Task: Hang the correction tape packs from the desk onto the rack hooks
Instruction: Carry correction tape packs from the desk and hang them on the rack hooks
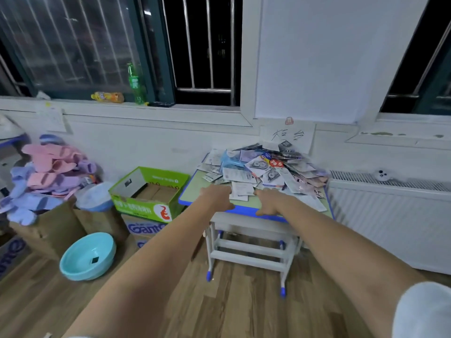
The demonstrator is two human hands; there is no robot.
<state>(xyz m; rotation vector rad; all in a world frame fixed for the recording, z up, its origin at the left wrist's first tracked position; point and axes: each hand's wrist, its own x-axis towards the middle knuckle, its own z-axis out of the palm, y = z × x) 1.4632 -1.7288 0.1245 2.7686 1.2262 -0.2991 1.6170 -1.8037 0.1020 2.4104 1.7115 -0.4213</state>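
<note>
Both arms reach forward to the small desk (207, 191) with its blue rim. The left hand (218, 199) and the right hand (269, 202) lie at the near edge of the heap of correction tape packs (266, 169), which covers most of the desk top beyond the fingers. One white pack (240, 190) sits between the two hands, its near corners just at the fingertips. The fingers of both hands look curled toward that pack, but motion blur hides the tips, so I cannot tell whether either hand grips it or merely touches it. Left of the left hand's fingers stands an open green carton (148, 191) on other boxes, with a pale blue basin (87, 256) on the wooden floor nearer the camera. Right of the right hand's fingers runs a white radiator (390, 215). No rack hooks appear in view
</note>
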